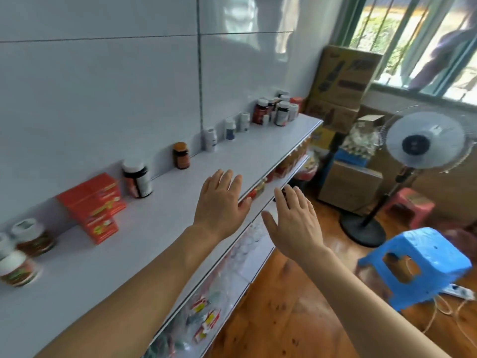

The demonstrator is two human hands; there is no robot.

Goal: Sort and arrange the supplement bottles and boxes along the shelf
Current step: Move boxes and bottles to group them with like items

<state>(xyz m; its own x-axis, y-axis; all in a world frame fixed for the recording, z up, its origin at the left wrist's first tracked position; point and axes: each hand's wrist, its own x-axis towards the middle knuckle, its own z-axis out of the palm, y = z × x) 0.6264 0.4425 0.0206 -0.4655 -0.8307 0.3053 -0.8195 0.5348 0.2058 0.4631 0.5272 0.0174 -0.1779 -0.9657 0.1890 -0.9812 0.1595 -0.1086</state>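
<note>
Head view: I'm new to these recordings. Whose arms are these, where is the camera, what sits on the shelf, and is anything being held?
There is no machine here. The camera sits on a person's head, looking forward and down, so the two bare arms are the wearer's own. The left hand hovers flat over the front edge of the white shelf; the right hand is spread out beyond the edge, over the floor. Both are open and hold nothing. Along the wall stand red boxes, a dark bottle, an amber bottle, small white bottles and a far cluster of bottles. More jars stand nearest the camera, blurred.
</note>
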